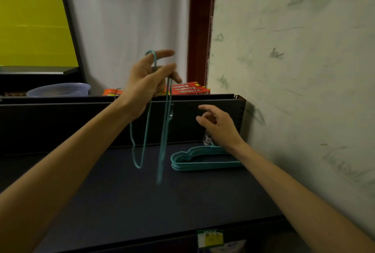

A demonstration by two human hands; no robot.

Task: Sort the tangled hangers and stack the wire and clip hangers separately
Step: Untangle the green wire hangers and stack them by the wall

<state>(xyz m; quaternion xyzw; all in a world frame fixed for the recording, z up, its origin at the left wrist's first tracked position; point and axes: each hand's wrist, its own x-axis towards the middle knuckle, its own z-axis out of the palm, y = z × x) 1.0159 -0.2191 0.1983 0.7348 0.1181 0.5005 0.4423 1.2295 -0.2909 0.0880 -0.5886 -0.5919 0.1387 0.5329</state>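
My left hand (149,79) is raised above the dark shelf (121,191) and grips teal hangers (162,147) by their hooks; they dangle edge-on, one thin loop to the left and a straighter, blurred one to the right. A flat stack of teal hangers (194,160) with silver metal hooks (208,139) lies on the shelf at the right, near the wall. My right hand (220,123) hovers above that stack with its fingers loosely spread and holds nothing.
A dark back panel (60,122) runs behind the shelf. Beyond it sit a blue basin (58,89) and red packets (188,88). A marked wall (294,70) closes the right side. A green and white label (211,239) hangs at the shelf's front edge.
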